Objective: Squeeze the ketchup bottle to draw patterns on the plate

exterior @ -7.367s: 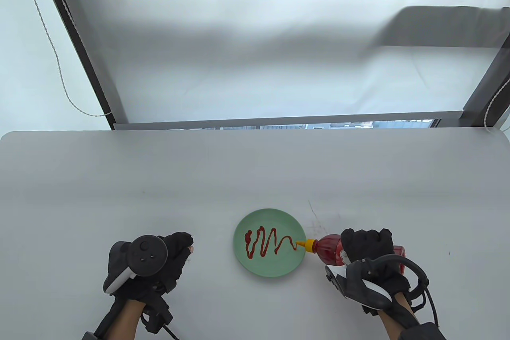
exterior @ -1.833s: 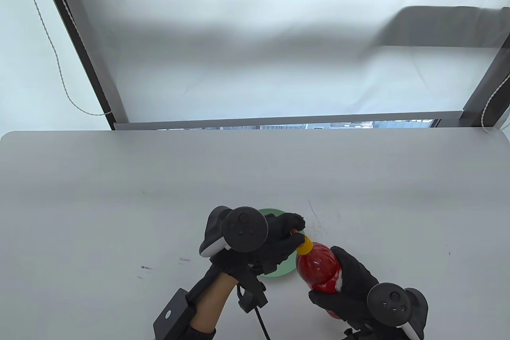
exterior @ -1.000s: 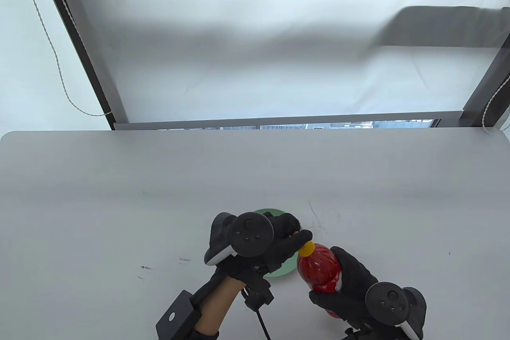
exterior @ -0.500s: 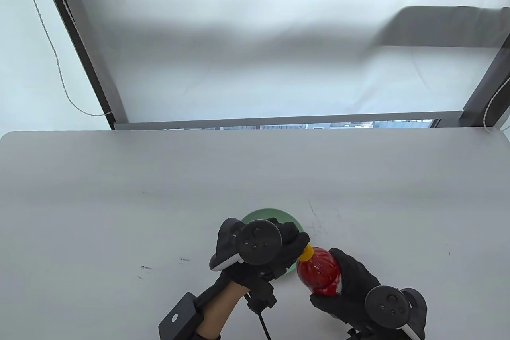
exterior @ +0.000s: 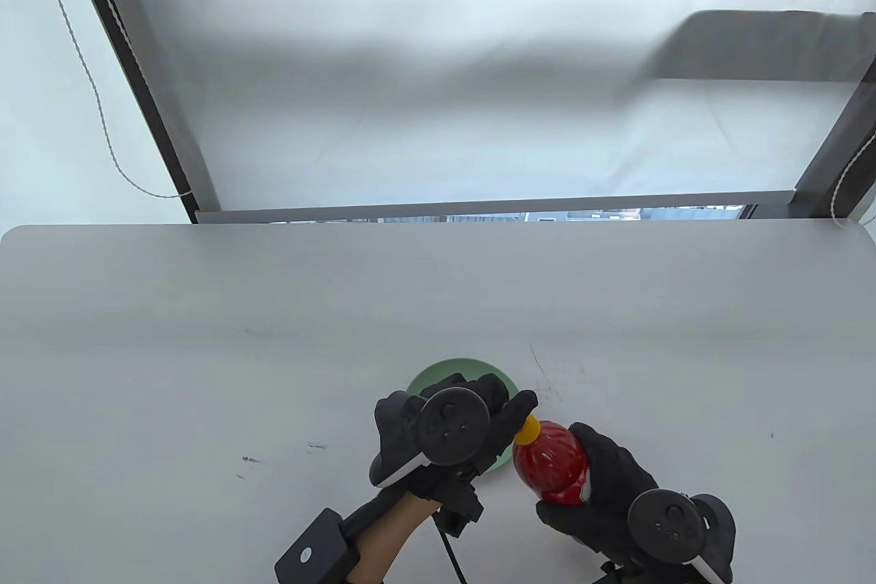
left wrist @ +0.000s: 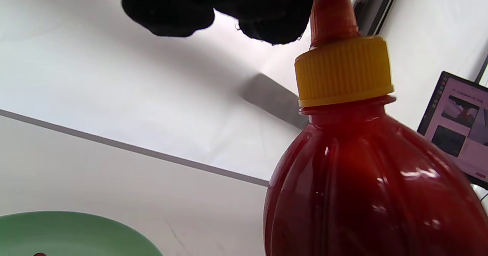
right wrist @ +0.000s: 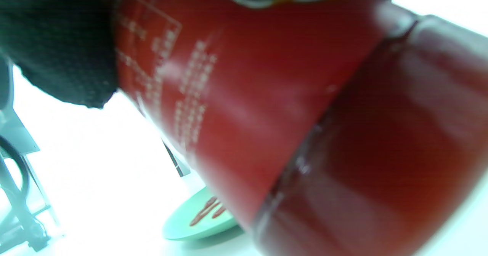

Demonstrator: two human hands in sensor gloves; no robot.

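Gripping ketchup bottle [exterior: 551, 467], right hand [exterior: 609, 488], upright

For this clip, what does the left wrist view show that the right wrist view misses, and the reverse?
Only the left wrist view shows the yellow cap, the nozzle running up into the left hand, and a monitor at right. Only the right wrist view shows the printed label and the ketchup lines on the plate. Both show the ketchup bottle and green plate.
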